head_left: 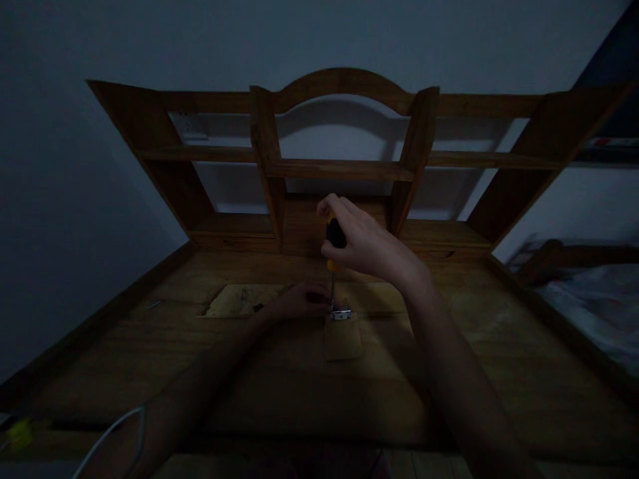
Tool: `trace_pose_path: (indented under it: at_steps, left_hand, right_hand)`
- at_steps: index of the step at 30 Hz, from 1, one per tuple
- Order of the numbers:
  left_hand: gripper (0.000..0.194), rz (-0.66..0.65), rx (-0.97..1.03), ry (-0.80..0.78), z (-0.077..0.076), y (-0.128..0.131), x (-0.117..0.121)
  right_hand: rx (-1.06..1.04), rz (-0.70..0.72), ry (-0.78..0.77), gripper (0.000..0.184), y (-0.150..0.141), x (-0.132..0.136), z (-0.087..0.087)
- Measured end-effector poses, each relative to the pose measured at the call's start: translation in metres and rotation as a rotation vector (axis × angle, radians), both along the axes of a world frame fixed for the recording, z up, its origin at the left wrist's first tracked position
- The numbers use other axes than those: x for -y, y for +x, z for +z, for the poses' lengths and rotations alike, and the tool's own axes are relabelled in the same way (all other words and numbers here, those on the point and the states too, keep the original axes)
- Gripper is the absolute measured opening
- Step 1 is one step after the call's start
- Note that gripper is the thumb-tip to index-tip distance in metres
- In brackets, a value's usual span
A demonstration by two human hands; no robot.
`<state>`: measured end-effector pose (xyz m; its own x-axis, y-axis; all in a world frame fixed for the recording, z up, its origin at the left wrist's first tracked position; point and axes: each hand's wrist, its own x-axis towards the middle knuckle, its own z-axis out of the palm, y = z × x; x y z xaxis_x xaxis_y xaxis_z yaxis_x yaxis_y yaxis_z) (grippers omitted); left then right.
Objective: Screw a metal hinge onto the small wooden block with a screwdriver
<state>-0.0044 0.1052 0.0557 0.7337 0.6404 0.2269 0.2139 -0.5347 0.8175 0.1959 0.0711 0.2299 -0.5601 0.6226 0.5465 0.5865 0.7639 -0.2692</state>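
My right hand (352,236) is closed around the black and yellow handle of a screwdriver (336,234). The screwdriver stands nearly upright, its shaft running down to the left end of a small shiny metal hinge (341,314). That hinge lies at the far edge of a small light wooden piece (343,340) on the desk. My left hand (302,301) rests low beside the hinge, with its fingertips at the screwdriver's tip. Whether those fingers pinch a screw or the hinge is too dark and small to tell.
Under and behind my left hand lies a long pale wooden strip (244,301) with a rough left end. A wooden shelf unit (344,169) rises at the back of the desk (249,392). A raised edge (554,316) runs along the right side. The light is dim.
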Motion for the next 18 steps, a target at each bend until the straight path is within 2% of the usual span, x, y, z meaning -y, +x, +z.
trace_pose_path:
  at_steps: [18]
  left_hand:
    - [0.022,0.024,-0.022,-0.063,0.0029,-0.0003,0.0047]
  right_hand:
    - [-0.004,0.026,-0.034,0.035,0.0098,0.0027,0.0038]
